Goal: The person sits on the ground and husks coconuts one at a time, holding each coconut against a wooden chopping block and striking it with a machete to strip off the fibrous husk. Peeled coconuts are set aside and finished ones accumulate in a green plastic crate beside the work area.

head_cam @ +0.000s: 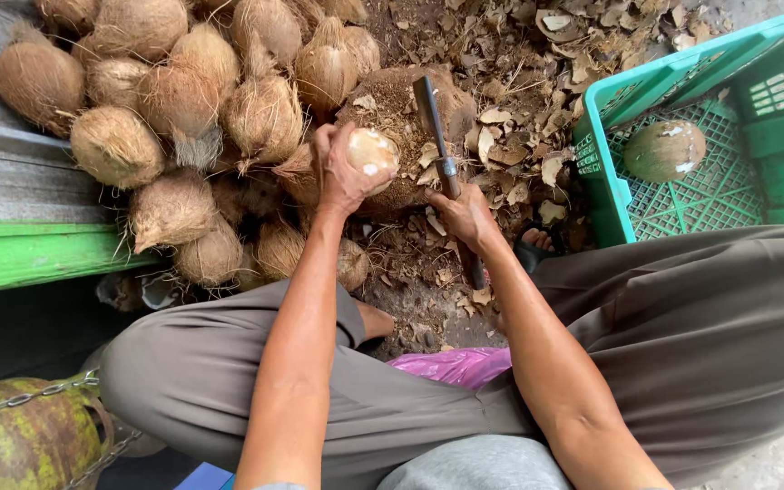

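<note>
The left hand [342, 177] holds a partly peeled coconut [371, 154] tight on a brown chopping stump [392, 113] — right in front of the knees. The right hand [466, 218] is wrapped around a big knife [437, 136], its blade up beside the coconut. A pile of hairy coconuts [174, 109] sits to the left — a green crate [710, 136] with one coconut is on the right.

Both arms are bare from above the elbow down to the left hand [342, 177] and right hand [466, 216], with no watch, ring or glove. The legs wear loose grey-brown trousers [682, 318], creased at the knees. A grey shirt hem [483, 465] shows at the bottom edge, and one bare foot wears a dark sandal [530, 247]
</note>
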